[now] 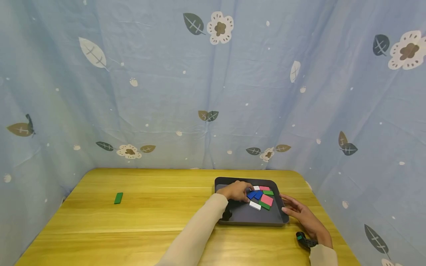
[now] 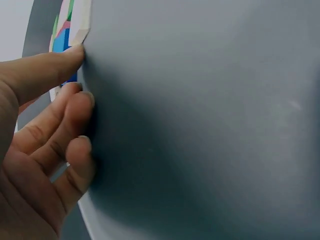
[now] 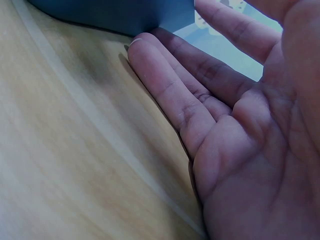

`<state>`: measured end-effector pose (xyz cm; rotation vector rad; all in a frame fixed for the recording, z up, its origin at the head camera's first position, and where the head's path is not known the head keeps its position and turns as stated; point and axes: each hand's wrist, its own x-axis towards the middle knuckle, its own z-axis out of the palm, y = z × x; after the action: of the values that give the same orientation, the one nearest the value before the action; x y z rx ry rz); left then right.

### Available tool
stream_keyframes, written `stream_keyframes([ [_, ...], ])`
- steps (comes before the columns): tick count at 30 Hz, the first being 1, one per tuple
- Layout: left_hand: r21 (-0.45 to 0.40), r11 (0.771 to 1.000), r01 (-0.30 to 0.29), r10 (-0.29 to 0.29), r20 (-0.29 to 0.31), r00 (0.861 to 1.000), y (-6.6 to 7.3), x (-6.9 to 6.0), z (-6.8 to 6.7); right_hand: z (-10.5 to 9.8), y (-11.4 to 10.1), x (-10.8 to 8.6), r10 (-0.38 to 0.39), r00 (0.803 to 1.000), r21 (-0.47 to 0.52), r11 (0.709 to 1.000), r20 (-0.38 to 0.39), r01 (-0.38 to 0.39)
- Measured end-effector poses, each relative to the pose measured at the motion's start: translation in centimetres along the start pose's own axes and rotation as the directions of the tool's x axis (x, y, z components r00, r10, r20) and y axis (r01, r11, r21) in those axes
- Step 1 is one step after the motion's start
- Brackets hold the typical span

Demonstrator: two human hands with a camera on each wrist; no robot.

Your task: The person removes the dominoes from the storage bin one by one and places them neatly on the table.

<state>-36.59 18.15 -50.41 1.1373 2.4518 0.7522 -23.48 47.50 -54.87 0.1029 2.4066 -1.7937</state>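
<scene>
In the head view a dark grey tray [image 1: 253, 224] stands on the right part of the table, holding several flat rectangular blocks. My left hand [image 1: 237, 190] reaches into it from the left. Its thumb and index finger bend round a blue block [image 1: 251, 195], at its two ends. In the left wrist view the thumb [image 2: 70, 59] is beside a white block [image 2: 80, 20], with the other fingertips low over the tray floor. My right hand [image 1: 301, 214] rests against the tray's right wall, fingers extended; in the right wrist view its little-finger side lies along the table.
Beside the held block lie another blue block [image 1: 258, 195], a white block [image 1: 255, 205], pink blocks [image 1: 267, 200] and green blocks [image 1: 264, 205]. A lone green block [image 1: 118, 198] is at the table's left. A patterned blue curtain [image 1: 166, 92] surrounds the wooden table [image 1: 149, 218].
</scene>
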Motion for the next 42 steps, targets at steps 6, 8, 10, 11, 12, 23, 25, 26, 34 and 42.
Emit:
stream_keyframes([
  [6,-0.007,1.0,0.008,-0.008,0.022,1.0,-0.1,-0.1,-0.4,0.0,-0.1,0.2,-0.024,0.999,-0.011,1.0,0.021,0.024],
  [8,-0.02,1.0,0.013,-0.013,0.025,1.0,-0.2,-0.2,-0.5,-0.1,-0.2,0.3,-0.018,1.0,-0.01,1.0,0.022,0.018],
  [10,-0.042,0.999,0.02,-0.019,0.028,0.999,-0.2,-0.4,-0.6,0.0,-0.2,0.3,-0.01,1.0,-0.009,1.0,0.021,0.01],
  [11,-0.053,0.998,0.023,-0.022,0.029,0.999,-0.3,-0.5,-0.7,-0.1,-0.2,0.3,-0.014,1.0,-0.015,1.0,0.026,0.014],
  [12,-0.067,0.997,0.026,-0.024,0.031,0.999,-0.3,-0.6,-0.8,0.0,-0.3,0.3,-0.009,1.0,-0.012,1.0,0.023,0.009],
  [23,-0.14,0.989,0.047,-0.043,0.037,0.998,-0.7,-0.8,-0.7,0.3,-0.4,0.3,-0.02,1.0,-0.007,1.0,0.022,0.02],
  [25,-0.127,0.991,0.047,-0.042,0.038,0.998,-0.7,-0.9,-0.8,0.3,-0.4,0.3,-0.021,1.0,-0.011,1.0,0.023,0.021],
  [26,-0.12,0.992,0.046,-0.041,0.038,0.998,-0.7,-0.9,-0.8,0.3,-0.4,0.4,-0.021,1.0,-0.014,1.0,0.023,0.021],
  [34,-0.072,0.997,0.011,-0.009,0.025,1.0,-0.3,-0.7,-0.8,0.1,-0.3,0.2,-0.011,1.0,-0.01,1.0,0.018,0.011],
  [42,-0.107,0.994,-0.031,0.028,-0.026,0.999,0.2,-0.9,-1.2,-0.3,-0.2,0.0,-0.002,0.999,0.002,1.0,0.036,0.002],
])
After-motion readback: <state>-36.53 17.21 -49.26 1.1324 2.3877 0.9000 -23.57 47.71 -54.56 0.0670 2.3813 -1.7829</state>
